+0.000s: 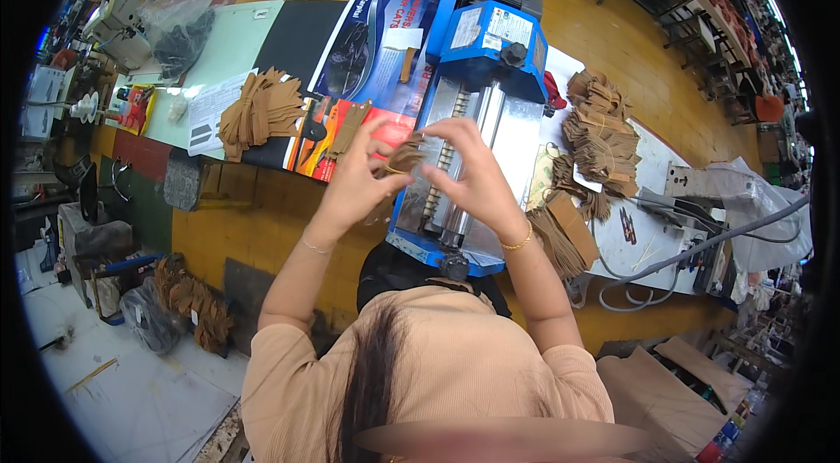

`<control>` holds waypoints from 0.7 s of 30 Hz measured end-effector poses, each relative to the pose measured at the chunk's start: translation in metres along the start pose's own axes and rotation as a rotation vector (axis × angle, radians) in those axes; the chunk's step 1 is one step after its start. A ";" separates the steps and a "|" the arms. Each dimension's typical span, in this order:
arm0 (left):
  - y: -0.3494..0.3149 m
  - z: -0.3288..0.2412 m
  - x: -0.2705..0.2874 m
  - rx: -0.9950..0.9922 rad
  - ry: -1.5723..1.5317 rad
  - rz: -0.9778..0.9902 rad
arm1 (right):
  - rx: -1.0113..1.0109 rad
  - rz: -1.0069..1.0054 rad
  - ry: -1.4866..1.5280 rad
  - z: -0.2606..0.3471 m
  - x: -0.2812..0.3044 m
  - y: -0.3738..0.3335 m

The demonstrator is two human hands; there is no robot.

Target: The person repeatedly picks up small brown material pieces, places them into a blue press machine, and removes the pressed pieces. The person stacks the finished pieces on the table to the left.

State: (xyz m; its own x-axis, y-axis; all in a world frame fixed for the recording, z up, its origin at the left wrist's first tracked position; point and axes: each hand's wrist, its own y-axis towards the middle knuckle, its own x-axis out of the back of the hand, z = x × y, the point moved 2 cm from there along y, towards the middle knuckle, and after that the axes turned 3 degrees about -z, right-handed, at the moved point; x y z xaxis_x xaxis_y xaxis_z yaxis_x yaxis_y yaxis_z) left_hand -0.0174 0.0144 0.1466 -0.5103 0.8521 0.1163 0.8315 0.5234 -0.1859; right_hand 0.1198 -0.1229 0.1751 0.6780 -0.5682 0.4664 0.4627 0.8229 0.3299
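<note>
Between my hands, above the near left edge of a blue roller machine (pixel 494 34), is a small bundle of brown strips (pixel 404 157), apparently leather, with a thin yellow band around it. My left hand (pixel 357 178) has its fingers and thumb curled about the bundle's left side. At the right end, my right hand (pixel 472 170) closes in with bent fingers above and thumb below; how firmly it grips is partly hidden. Beneath lies the machine's shiny metal roller (pixel 477 157). More brown strips (pixel 350 129) rest on the printed sheet (pixel 381 52) left of the machine.
A fanned stack of brown pieces (pixel 258 113) lies on the left table. Larger banded stacks (pixel 599 143) and flat brown pieces (pixel 564 235) sit right of the machine. A grey hose (pixel 700 253) and small snips (pixel 627 225) are farther right. A sewing machine (pixel 118 30) stands far left.
</note>
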 end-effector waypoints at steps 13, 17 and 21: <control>0.106 0.071 0.129 -0.040 -0.613 -0.487 | -0.323 -0.197 0.072 -0.052 0.045 -0.048; 0.116 0.170 0.140 0.191 -1.182 -0.717 | -0.360 -0.210 0.048 -0.055 0.049 -0.060; 0.098 0.270 0.138 0.404 -0.990 -0.754 | -0.442 -0.197 0.017 -0.057 0.055 -0.070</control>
State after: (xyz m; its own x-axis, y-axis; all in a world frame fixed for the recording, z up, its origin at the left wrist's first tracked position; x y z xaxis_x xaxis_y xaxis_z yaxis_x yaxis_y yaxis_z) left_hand -0.0652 0.1838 -0.1196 -0.9065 -0.1000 -0.4102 0.2360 0.6854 -0.6888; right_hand 0.1570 -0.2114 0.1310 0.5601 -0.7166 0.4156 0.7793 0.6260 0.0292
